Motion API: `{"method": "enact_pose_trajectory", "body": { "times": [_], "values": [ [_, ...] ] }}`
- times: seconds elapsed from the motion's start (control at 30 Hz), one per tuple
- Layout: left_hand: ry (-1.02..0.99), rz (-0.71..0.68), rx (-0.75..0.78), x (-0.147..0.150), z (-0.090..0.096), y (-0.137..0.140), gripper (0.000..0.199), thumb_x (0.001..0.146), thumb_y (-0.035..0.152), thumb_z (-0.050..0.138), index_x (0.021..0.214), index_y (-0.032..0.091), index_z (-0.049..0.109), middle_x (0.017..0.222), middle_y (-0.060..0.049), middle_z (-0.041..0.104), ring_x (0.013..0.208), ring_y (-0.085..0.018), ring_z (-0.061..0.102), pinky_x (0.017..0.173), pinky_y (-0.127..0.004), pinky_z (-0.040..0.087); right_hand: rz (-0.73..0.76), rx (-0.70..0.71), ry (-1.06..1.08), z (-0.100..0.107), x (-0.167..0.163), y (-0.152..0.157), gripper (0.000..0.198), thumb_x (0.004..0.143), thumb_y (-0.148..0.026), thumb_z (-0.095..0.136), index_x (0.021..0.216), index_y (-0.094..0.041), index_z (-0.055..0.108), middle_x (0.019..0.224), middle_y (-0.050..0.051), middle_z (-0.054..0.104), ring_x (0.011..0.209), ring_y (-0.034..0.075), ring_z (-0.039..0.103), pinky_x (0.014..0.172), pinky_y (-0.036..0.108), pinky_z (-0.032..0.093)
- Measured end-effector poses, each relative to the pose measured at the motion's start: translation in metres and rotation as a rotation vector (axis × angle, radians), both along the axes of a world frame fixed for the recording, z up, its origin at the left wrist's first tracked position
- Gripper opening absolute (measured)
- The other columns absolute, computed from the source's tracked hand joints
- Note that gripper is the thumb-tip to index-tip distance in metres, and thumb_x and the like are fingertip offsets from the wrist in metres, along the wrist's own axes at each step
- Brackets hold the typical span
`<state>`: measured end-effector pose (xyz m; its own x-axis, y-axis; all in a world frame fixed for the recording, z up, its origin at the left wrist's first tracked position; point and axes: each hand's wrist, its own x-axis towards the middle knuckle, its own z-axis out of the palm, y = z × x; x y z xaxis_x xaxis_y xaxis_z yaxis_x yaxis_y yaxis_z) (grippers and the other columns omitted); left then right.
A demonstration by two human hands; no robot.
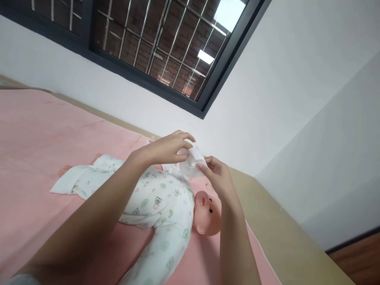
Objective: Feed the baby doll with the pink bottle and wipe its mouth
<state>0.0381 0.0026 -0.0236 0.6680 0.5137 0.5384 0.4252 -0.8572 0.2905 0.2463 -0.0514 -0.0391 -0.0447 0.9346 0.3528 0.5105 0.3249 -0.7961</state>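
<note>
A baby doll (160,198) in a white printed outfit lies on its back on a pink sheet (38,130), its bare head (208,217) to the right. Above its far shoulder is a piece of plain white cloth (190,168); whether it joins the sleeve I cannot tell. My right hand (219,176) pinches the cloth's right side between thumb and fingers. At its left edge, my left hand (170,148) has curved fingers, thumb and fingertips apart, close against the cloth. The doll's near sleeve (166,249) stretches toward me. My right forearm covers part of the head.
The pink sheet lies over a tan surface (261,206) that runs along the white wall (231,130). A dark-framed window (160,47) with metal bars is above. At the lower right corner is a brown wooden panel (359,257).
</note>
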Motion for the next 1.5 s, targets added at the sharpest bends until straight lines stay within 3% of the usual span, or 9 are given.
{"method": "enact_pose_trajectory", "body": {
  "times": [0.13, 0.3, 0.47, 0.67, 0.8, 0.93, 1.03, 1.3, 1.5],
  "values": [
    [-0.089, 0.092, -0.062, -0.016, -0.005, 0.015, 0.044, 0.09, 0.031, 0.044, 0.133, 0.026, 0.054, 0.14, -0.006, 0.047, 0.133, -0.026, 0.034, 0.107, -0.043, 0.032, -0.204, -0.067, 0.156, -0.011, 0.025, 0.022, 0.04, 0.065, -0.054, 0.072, 0.075, -0.017, 0.059, 0.071, 0.002, 0.065, 0.062, 0.014, 0.055, 0.058, 0.025, 0.041],
    [-0.161, 0.215, -0.111, -0.042, -0.016, 0.038, 0.043, 0.089, 0.039, 0.045, 0.127, 0.026, 0.058, 0.136, -0.007, 0.05, 0.13, -0.027, 0.038, 0.107, -0.045, 0.032, -0.467, -0.069, 0.15, -0.025, 0.066, 0.056, 0.045, 0.064, -0.038, 0.071, 0.101, -0.018, 0.056, 0.077, 0.003, 0.066, 0.062, 0.014, 0.058, 0.056, 0.024, 0.042],
    [-0.198, 0.335, -0.224, -0.058, -0.027, 0.055, 0.042, 0.087, 0.043, 0.046, 0.122, 0.027, 0.062, 0.133, -0.006, 0.052, 0.124, -0.028, 0.047, 0.102, -0.041, 0.04, -0.36, -0.178, 0.038, -0.03, 0.078, 0.082, 0.059, 0.063, -0.029, 0.069, 0.12, -0.021, 0.054, 0.07, -0.001, 0.061, 0.059, 0.012, 0.055, 0.054, 0.022, 0.04],
    [-0.174, 0.415, -0.301, -0.068, -0.027, 0.053, 0.044, 0.086, 0.043, 0.047, 0.125, 0.027, 0.06, 0.134, -0.006, 0.052, 0.118, -0.029, 0.053, 0.099, -0.039, 0.043, -0.288, -0.204, -0.028, -0.032, 0.067, 0.133, 0.028, 0.063, -0.019, 0.06, 0.089, -0.016, 0.067, 0.07, 0.001, 0.059, 0.06, 0.01, 0.05, 0.052, 0.021, 0.037],
    [-0.19, 0.414, -0.292, -0.074, -0.024, 0.048, 0.042, 0.087, 0.041, 0.046, 0.124, 0.027, 0.06, 0.134, -0.006, 0.054, 0.121, -0.028, 0.052, 0.101, -0.038, 0.042, -0.256, -0.226, -0.015, -0.034, 0.06, 0.157, 0.026, 0.064, -0.015, 0.06, 0.088, -0.016, 0.067, 0.084, 0.004, 0.065, 0.07, 0.012, 0.056, 0.06, 0.023, 0.044],
    [-0.19, 0.429, -0.313, -0.075, -0.022, 0.045, 0.042, 0.087, 0.039, 0.046, 0.124, 0.026, 0.061, 0.135, -0.006, 0.053, 0.119, -0.027, 0.054, 0.102, -0.037, 0.042, -0.21, -0.329, -0.039, -0.041, 0.061, 0.16, 0.024, 0.066, -0.02, 0.066, 0.09, -0.018, 0.065, 0.09, 0.006, 0.067, 0.076, 0.013, 0.061, 0.068, 0.026, 0.05],
    [-0.163, 0.424, -0.344, -0.075, -0.022, 0.044, 0.043, 0.087, 0.042, 0.047, 0.125, 0.026, 0.06, 0.137, -0.005, 0.053, 0.117, -0.028, 0.056, 0.1, -0.037, 0.044, -0.273, -0.388, -0.099, -0.05, 0.071, 0.157, 0.025, 0.061, -0.021, 0.072, 0.085, -0.019, 0.065, 0.086, 0.006, 0.068, 0.074, 0.014, 0.06, 0.069, 0.028, 0.05],
    [-0.149, 0.423, -0.364, -0.072, -0.025, 0.049, 0.044, 0.085, 0.044, 0.047, 0.123, 0.026, 0.062, 0.133, -0.005, 0.057, 0.119, -0.028, 0.055, 0.097, -0.034, 0.045, -0.511, -0.329, -0.189, -0.056, 0.122, 0.141, 0.022, 0.059, -0.015, 0.072, 0.079, -0.018, 0.063, 0.085, 0.007, 0.066, 0.085, 0.02, 0.06, 0.079, 0.033, 0.046],
    [-0.278, 0.448, -0.472, -0.07, -0.039, 0.068, 0.052, 0.081, 0.047, 0.053, 0.128, 0.026, 0.056, 0.133, -0.007, 0.057, 0.117, -0.028, 0.056, 0.095, -0.036, 0.046, -0.593, -0.317, -0.083, -0.087, 0.154, 0.104, 0.053, 0.056, -0.032, 0.079, 0.104, -0.018, 0.06, 0.116, 0.015, 0.061, 0.098, 0.022, 0.061, 0.079, 0.031, 0.048]
  ]
}}
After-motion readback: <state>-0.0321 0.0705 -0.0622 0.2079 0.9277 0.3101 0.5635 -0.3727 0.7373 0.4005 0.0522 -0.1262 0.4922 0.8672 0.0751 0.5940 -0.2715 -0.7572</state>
